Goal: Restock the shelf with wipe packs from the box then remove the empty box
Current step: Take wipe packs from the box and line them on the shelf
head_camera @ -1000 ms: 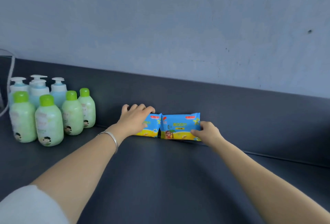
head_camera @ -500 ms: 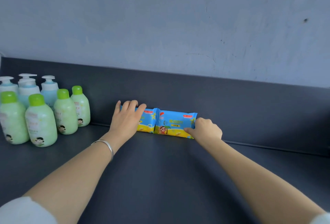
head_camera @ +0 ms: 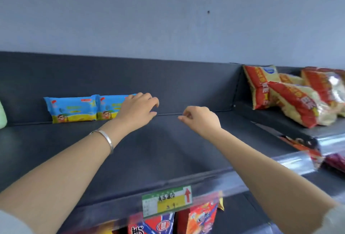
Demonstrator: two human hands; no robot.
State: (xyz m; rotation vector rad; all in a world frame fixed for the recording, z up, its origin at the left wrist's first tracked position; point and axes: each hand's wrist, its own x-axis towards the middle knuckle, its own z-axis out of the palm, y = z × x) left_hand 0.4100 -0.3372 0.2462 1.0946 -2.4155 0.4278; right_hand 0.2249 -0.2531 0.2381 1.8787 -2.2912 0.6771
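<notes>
Two blue and yellow wipe packs stand side by side against the back panel of the dark shelf. The left pack is fully visible. The right pack is partly covered by my left hand, which hovers in front of its right end with fingers spread and holds nothing. My right hand is to the right of the packs, apart from them, fingers loosely curled and empty. The box is not in view.
Red and yellow snack bags lie on the neighbouring shelf section to the right. A green bottle's edge shows at far left. A price tag hangs on the shelf's front rail, with snack packets below.
Both hands have let go of the wipe packs and pulled back to the right. The view has swung right, so the bottles have left the frame and the snack bags have appeared.
</notes>
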